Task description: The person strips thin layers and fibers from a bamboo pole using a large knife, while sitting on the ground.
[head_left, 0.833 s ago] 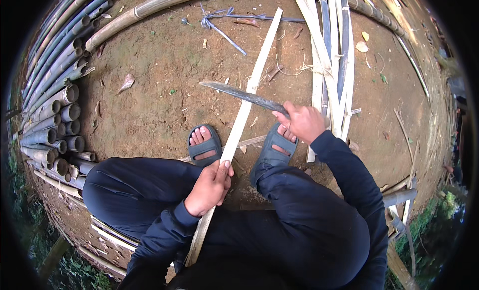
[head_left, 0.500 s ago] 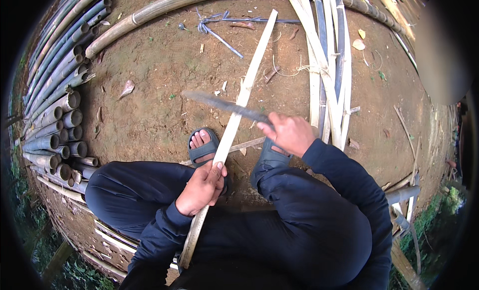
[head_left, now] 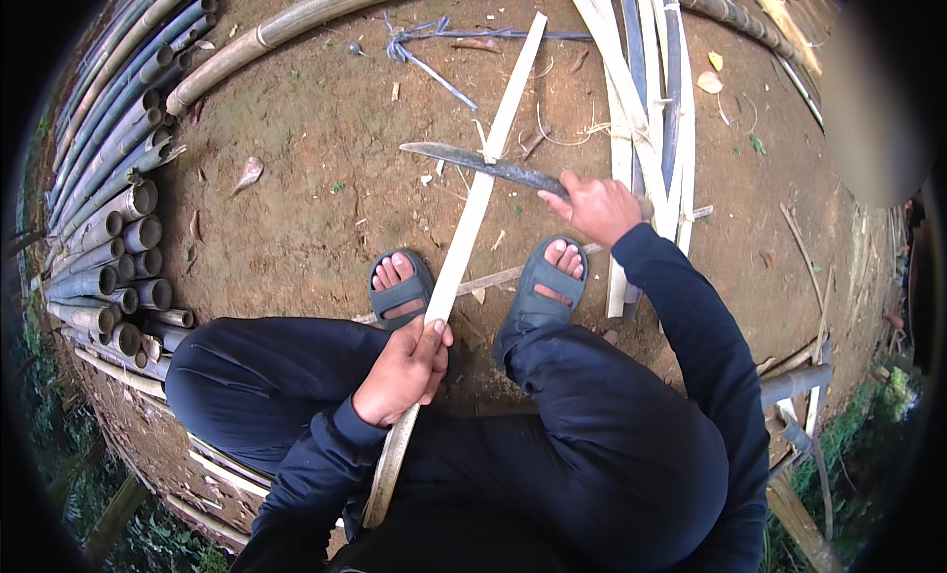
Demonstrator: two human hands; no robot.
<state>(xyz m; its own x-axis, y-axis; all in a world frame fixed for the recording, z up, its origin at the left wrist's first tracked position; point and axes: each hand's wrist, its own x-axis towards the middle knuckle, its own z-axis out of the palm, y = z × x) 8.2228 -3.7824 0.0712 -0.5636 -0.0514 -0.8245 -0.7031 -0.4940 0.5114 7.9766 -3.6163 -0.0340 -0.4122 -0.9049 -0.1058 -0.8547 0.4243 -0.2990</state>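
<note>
A long, pale split bamboo strip (head_left: 464, 240) slants from my lap up and away to the right. Between my knees, my left hand (head_left: 402, 374) is closed around its lower part, thumb on top. My right hand (head_left: 598, 210) grips the handle of a dark-bladed machete (head_left: 493, 166). The blade lies across the upper part of the strip, its tip pointing left. A thin curled shaving stands up from the strip just beyond the blade. Most of the machete's handle is hidden in my fist.
Several bamboo strips (head_left: 646, 129) lie bundled at the right. Cut bamboo poles (head_left: 118, 248) are stacked at the left, and a thick pole (head_left: 326, 11) curves across the far side. Blue twine (head_left: 434, 35) lies on the dirt. My sandalled feet (head_left: 541, 287) flank the strip.
My right hand and the machete have moved up along the strip, away from me and slightly right. A shaving now curls up beyond the blade. My left hand has stayed nearly still.
</note>
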